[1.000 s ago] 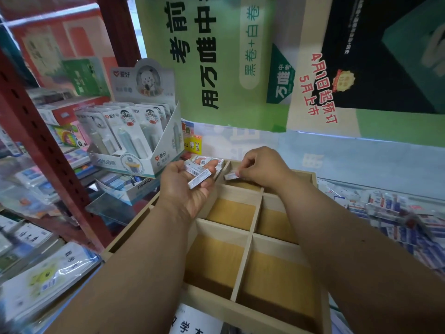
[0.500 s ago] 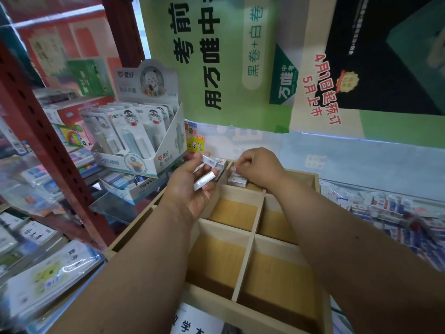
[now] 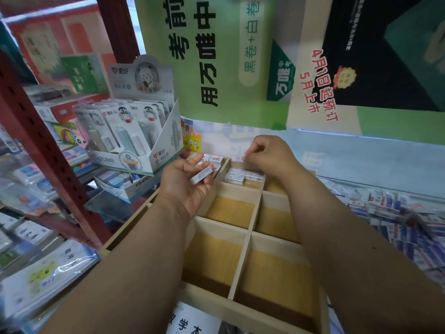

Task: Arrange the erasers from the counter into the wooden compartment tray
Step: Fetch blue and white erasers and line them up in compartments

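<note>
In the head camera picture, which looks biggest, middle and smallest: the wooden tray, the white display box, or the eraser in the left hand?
1. Wooden tray
2. Display box
3. Eraser in the left hand

Dim, flat indoor light with soft shadows; wide-angle bending and blur at the edges, glare on plastic wrap.

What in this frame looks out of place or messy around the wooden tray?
Mainly the erasers on the counter to the right of the wooden tray: they lie in a loose, overlapping heap at mixed angles. The erasers in the far compartment sit in neat rows. The left hand holds one eraser; the right hand's grip is unclear.
</note>
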A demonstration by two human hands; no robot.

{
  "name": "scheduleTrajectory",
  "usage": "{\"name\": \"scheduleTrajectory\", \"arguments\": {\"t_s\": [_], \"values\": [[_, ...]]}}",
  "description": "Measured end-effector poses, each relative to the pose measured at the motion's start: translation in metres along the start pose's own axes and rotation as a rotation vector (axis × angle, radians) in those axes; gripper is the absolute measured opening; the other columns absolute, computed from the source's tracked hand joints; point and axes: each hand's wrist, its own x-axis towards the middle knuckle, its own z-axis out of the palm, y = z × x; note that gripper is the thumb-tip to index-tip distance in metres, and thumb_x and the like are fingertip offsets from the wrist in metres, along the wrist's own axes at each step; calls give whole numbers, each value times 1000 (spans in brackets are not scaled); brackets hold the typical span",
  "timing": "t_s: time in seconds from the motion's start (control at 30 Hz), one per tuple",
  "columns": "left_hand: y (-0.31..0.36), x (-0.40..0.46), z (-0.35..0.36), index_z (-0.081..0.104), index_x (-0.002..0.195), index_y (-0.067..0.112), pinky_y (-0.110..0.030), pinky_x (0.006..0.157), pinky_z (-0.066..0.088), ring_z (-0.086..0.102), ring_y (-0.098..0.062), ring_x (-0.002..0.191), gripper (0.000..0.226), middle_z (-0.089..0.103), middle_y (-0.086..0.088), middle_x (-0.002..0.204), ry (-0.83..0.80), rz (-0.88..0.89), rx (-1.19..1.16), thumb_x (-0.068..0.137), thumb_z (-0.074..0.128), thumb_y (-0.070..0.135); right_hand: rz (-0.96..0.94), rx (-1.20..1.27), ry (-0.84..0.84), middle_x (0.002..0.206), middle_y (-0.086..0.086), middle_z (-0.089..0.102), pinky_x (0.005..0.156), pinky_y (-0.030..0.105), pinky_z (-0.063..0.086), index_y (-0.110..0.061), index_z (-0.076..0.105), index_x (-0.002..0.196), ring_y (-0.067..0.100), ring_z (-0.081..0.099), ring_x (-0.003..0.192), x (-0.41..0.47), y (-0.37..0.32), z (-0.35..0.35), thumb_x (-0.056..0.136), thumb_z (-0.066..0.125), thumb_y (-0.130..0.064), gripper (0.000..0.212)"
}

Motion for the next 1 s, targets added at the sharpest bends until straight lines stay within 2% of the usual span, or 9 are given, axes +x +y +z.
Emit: {"name": "scheduleTrajectory", "arguments": {"t_s": [0.07, 0.23, 0.37, 0.43, 0.6, 0.67, 0.77, 0.9, 1.0], "values": [[-1, 0, 1, 55, 106, 2, -20, 47, 39, 54, -20, 65, 50, 49, -14, 99, 4, 1, -13, 61, 35, -1, 11, -277, -28, 79, 0, 67, 67, 26, 48, -9, 64, 73, 17, 61, 80, 2, 7, -6, 73, 70, -11, 6], [-2, 1, 2, 51, 117, 4, -19, 47, 46, 55, -21, 74, 47, 48, -18, 114, 31, -16, -20, 81, 22, -9, 18, -618, -202, 93, 4, 65, 73, 29, 48, -18, 55, 64, 22, 60, 91, 2, 6, -4, 74, 75, -17, 21], [-2, -3, 5, 43, 129, -1, -29, 75, 59, 59, -28, 103, 45, 50, -24, 118, -55, 3, -93, 89, 33, -20, 57, -695, -255, 97, 4, 65, 80, 30, 49, -20, 58, 68, 23, 60, 95, 4, 4, 0, 74, 80, -24, 23], [-2, -5, 8, 41, 126, 0, -30, 75, 59, 62, -30, 102, 40, 52, -27, 121, -85, 26, -80, 91, 38, -19, 69, -727, -270, 101, 5, 66, 82, 29, 50, -16, 66, 78, 24, 61, 96, 6, 3, 1, 75, 79, -25, 16], [-5, -9, 12, 51, 100, -3, -32, 79, 57, 63, -32, 109, 12, 60, -17, 101, -4, 80, -1, 94, 45, -11, 145, -803, -344, 104, 5, 63, 89, 31, 50, -11, 71, 104, 25, 61, 101, 14, 5, 7, 77, 76, -34, 35], [-5, -9, 11, 54, 95, -1, -35, 85, 55, 64, -31, 108, 8, 66, -15, 92, 25, 92, -14, 93, 50, -8, 173, -783, -339, 103, 6, 63, 88, 32, 50, -11, 71, 102, 25, 61, 100, 15, 9, 9, 75, 78, -34, 37], [-6, -8, 10, 57, 96, 0, -37, 79, 57, 71, -25, 90, 5, 73, -12, 80, 3, 93, -27, 91, 55, -1, 94, -662, -226, 92, 3, 65, 80, 30, 51, -10, 73, 89, 22, 62, 90, 12, 16, 10, 76, 77, -29, 23], [-8, -4, 11, 57, 92, 1, -30, 73, 59, 72, -18, 73, 4, 69, -11, 82, -11, 106, 15, 94, 54, 3, -131, 83, -57, 70, -6, 49, 58, 19, 37, -17, 70, 85, 6, 44, 61, -4, 1, 9, 76, 78, -24, 14], [-10, 1, 9, 56, 90, 3, -23, 64, 59, 72, -17, 67, 7, 65, -15, 91, -3, 117, 99, 95, 52, 3, -237, 256, -147, 76, -4, 57, 58, 12, 39, -18, 66, 89, 3, 45, 61, -12, -14, 15, 68, 84, -18, 28]]}}
